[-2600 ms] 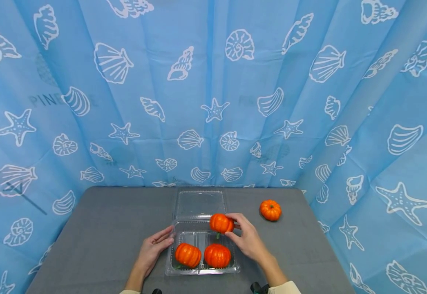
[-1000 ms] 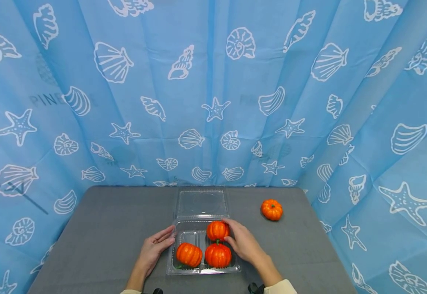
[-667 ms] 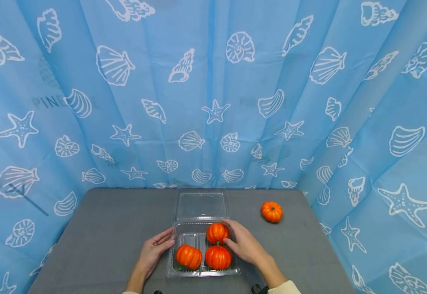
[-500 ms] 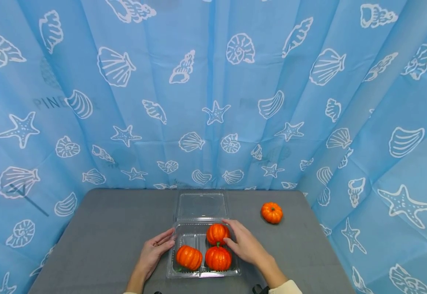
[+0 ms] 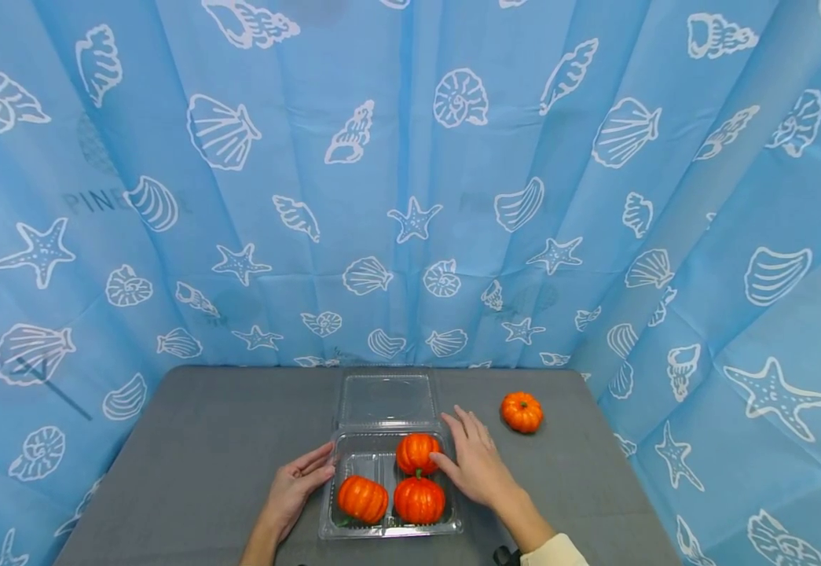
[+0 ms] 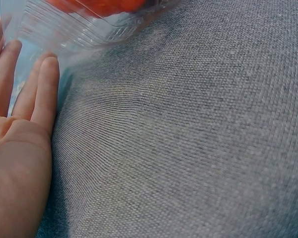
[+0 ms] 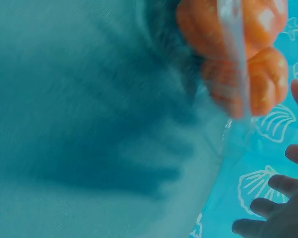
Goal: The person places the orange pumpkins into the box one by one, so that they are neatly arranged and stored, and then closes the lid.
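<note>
A clear plastic clamshell container (image 5: 390, 531) lies on the table with its lid folded back. Inside it are three small orange pumpkins: a front-left pumpkin (image 5: 363, 499), a front-right pumpkin (image 5: 419, 501) and a back-right pumpkin (image 5: 419, 453). My left hand (image 5: 294, 489) rests at the container's left edge; its fingers (image 6: 45, 91) look straight against the clear wall. My right hand (image 5: 479, 464) is spread at the container's right side, its thumb overlapping the back-right pumpkin in the head view. The right wrist view shows its fingers (image 7: 283, 184) apart, holding nothing.
Another orange pumpkin (image 5: 522, 413) sits on the grey table (image 5: 240, 424) to the right of the container. The raised clear lid (image 5: 387, 398) lies behind the tray. A blue curtain (image 5: 410, 173) with white shell prints hangs behind and at both sides.
My right hand has lowered a pumpkin into the container's back-right part and let go. Its fingers have since lifted and spread to the right. The left hand stays at the left edge.
</note>
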{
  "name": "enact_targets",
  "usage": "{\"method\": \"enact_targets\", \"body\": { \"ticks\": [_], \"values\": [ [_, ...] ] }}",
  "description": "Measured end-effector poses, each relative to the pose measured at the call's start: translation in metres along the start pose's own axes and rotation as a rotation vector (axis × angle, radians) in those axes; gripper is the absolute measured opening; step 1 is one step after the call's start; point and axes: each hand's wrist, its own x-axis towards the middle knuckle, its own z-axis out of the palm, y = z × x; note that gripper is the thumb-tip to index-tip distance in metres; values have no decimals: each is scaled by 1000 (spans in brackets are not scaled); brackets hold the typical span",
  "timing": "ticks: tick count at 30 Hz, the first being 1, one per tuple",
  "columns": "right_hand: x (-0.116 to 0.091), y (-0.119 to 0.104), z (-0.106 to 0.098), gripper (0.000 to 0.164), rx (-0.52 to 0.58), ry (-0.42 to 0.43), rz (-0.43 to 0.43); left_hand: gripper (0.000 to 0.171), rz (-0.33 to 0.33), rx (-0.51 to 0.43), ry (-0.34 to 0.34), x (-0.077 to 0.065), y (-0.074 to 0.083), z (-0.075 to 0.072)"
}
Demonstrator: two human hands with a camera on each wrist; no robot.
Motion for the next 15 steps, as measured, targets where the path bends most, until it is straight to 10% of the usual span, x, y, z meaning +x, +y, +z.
{"method": "enact_targets", "body": {
  "ticks": [15],
  "values": [
    [0, 42, 9, 89, -159, 80, 78, 56, -6, 4, -13, 0, 0, -1]
  ]
}}
